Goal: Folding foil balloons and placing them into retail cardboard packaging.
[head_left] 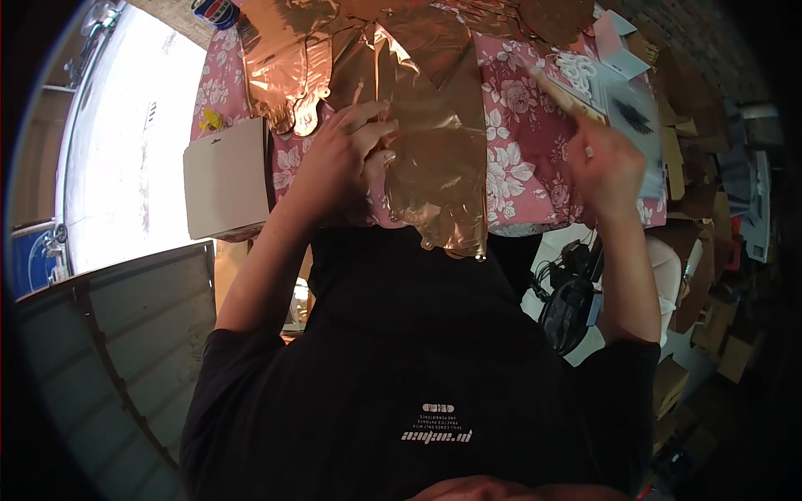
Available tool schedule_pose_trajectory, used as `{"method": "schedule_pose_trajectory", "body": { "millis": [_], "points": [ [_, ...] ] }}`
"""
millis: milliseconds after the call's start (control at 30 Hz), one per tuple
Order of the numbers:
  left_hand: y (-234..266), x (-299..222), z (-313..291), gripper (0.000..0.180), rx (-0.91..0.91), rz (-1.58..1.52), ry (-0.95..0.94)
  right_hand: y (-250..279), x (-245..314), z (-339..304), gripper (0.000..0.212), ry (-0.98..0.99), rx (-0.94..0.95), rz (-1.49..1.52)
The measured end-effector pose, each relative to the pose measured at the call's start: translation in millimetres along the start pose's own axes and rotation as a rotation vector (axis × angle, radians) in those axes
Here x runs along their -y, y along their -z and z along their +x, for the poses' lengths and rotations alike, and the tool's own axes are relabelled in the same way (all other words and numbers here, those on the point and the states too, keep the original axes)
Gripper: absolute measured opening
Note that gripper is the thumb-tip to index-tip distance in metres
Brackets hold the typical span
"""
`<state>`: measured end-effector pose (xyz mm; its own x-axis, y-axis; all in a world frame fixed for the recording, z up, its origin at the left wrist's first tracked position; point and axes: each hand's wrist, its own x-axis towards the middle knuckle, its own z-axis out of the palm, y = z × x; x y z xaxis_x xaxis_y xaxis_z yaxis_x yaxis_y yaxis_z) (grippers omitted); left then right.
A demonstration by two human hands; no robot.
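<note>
A shiny gold foil piece (434,159), flat and creased like an uninflated foil balloon, lies down the middle of the table. Its scalloped lower end with small tabs hangs at the near edge. My left hand (355,150) rests on its left side, fingers bent and apart against the foil. Off to the right, my right hand (608,163) is over the flowered cloth, its index finger seemingly stretched toward the far left. Motion blurs that hand, and whether it holds anything is unclear. More coppery foil (288,63) lies spread at the far left and across the back.
A pink flowered cloth (514,171) covers the table. At left stands a pale cardboard box (225,179), with a yellow scrap (210,119) and a blue can (217,12) beyond. White cord (576,71) and a clear bag (635,117) lie right. Cartons (697,221) crowd the right side.
</note>
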<state>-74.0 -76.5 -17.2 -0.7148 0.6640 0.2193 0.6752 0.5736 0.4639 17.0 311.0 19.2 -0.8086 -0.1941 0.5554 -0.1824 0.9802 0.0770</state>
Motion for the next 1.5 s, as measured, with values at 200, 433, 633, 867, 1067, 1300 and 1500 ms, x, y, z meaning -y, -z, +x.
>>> {"method": "schedule_pose_trajectory", "body": {
  "millis": [200, 433, 633, 867, 1067, 1300, 1500],
  "points": [
    [9.3, 18.5, -1.1, 0.033, -0.549, -0.197, -0.023, 13.1, 55.3, 48.3, 0.038, 0.204, -0.268, 0.212],
    [36.0, 22.0, 21.9, 0.037, -0.264, 0.025, 0.016, -48.0, 108.5, 45.3, 0.036, 0.291, 0.242, 0.453],
    [-8.9, 26.2, 54.6, 0.048, 0.125, 0.197, -0.253, -63.3, 73.0, 43.7, 0.030, 0.138, 0.203, 0.552],
    [-13.6, 33.5, 77.3, 0.048, 0.236, 0.138, -0.195, -71.3, 57.8, 32.9, 0.027, 0.095, 0.326, 0.448],
    [-12.2, 42.3, 86.9, 0.050, 0.254, 0.064, -0.224, -72.5, 53.4, 42.7, 0.025, 0.091, 0.329, 0.482],
    [-16.1, 44.4, 85.5, 0.052, 0.209, 0.050, -0.219, -80.4, 51.4, 35.8, 0.025, 0.048, 0.333, 0.502],
    [-14.8, 44.7, 82.0, 0.046, 0.150, 0.002, -0.239, -79.4, 52.7, 33.5, 0.024, 0.025, 0.324, 0.541]
  ]
}}
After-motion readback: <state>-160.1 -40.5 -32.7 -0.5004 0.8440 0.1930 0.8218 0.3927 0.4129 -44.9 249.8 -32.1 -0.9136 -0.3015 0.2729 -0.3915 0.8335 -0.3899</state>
